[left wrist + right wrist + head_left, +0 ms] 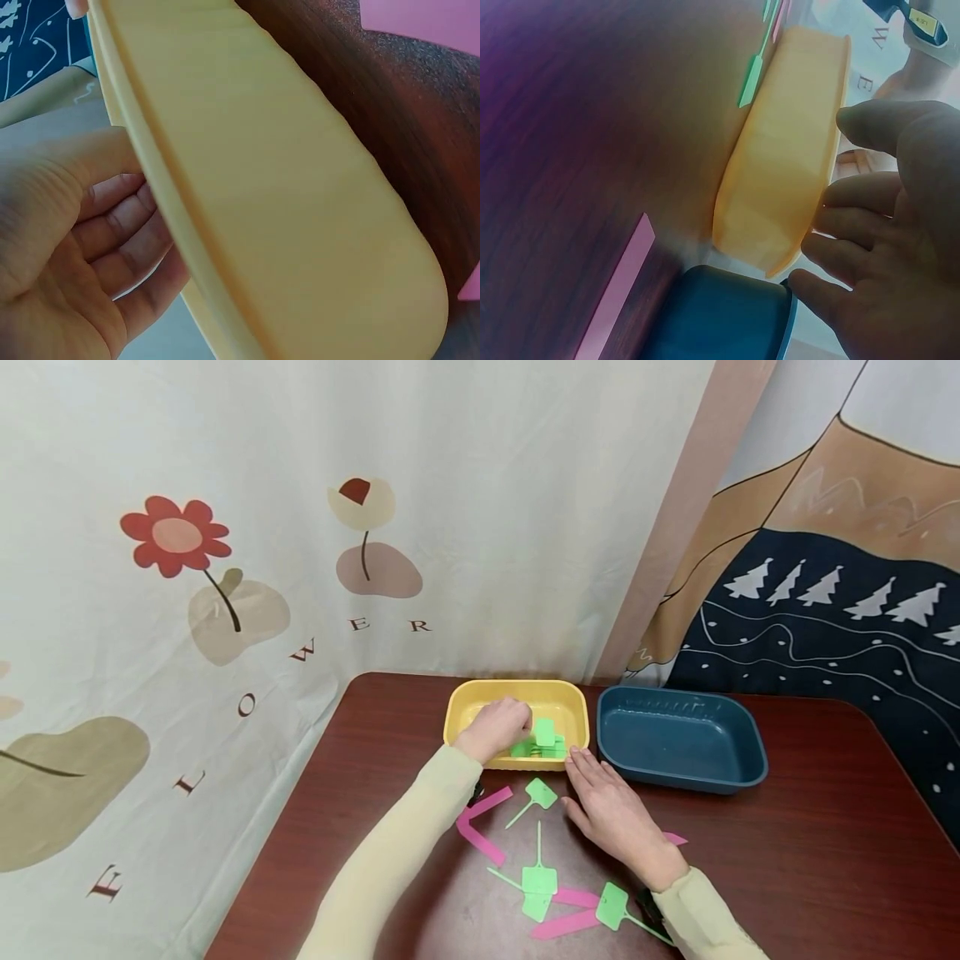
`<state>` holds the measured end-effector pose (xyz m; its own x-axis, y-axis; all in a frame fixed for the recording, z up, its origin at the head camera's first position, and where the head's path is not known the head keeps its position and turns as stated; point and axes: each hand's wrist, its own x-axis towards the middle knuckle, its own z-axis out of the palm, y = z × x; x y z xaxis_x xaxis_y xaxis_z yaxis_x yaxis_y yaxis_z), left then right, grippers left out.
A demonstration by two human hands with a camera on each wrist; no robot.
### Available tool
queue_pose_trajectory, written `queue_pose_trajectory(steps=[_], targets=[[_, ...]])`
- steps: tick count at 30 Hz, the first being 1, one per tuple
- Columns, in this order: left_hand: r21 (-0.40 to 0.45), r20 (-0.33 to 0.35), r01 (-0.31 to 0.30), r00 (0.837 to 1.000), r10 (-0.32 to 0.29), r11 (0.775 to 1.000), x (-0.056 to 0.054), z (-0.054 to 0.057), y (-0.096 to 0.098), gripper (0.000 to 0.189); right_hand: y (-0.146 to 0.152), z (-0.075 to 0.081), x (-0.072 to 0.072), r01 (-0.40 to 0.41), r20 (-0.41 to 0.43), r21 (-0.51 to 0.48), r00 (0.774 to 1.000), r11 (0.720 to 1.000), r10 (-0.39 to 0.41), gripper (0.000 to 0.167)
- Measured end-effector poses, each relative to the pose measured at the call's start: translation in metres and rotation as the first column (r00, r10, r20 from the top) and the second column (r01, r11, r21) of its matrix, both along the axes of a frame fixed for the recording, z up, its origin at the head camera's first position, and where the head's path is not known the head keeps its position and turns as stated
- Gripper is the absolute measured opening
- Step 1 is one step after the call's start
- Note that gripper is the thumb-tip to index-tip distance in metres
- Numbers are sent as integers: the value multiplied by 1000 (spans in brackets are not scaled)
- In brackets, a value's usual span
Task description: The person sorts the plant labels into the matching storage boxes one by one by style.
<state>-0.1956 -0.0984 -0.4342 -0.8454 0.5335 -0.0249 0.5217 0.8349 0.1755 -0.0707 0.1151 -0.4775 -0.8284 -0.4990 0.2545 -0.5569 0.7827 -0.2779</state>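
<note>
Your left hand (pixel 497 727) dips into the yellow tray (pixel 557 702), grasp unclear; your straight-fingered right hand (pixel 621 817) meets its rim (pixel 525 763), near the blue tray (pixel 675 745).

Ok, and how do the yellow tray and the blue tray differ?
Colour: the yellow tray is bright, while the blue tray is dark.
Contents: the yellow tray holds green tags; none show in the blue tray.
Hands: the left hand reaches into the yellow tray, while neither hand is inside the blue tray.
Both are open-topped with rounded corners, and stand side by side on the table.
</note>
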Motion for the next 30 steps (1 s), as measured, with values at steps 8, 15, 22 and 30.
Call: queue_pose_trajectory(steps=[8, 15, 22, 30], targets=[[-19, 8, -21, 1000, 21, 1000, 0, -4, 8, 51, 0, 0, 0, -4, -4, -3, 1000, 1000, 4, 61], [-42, 18, -47, 999, 47, 998, -1, -7, 13, 52, 0, 0, 0, -3, 0, -1, 1000, 1000, 3, 62], [-68, 31, -73, 997, 75, 995, -1, -11, 17, 48, 0, 1, 1, -1, 1, -4, 1000, 1000, 1, 61], [-65, 29, -59, 998, 61, 996, -2, -13, 18, 46, 0, -1, 0, 1, -2, 4, 1000, 1000, -1, 61]])
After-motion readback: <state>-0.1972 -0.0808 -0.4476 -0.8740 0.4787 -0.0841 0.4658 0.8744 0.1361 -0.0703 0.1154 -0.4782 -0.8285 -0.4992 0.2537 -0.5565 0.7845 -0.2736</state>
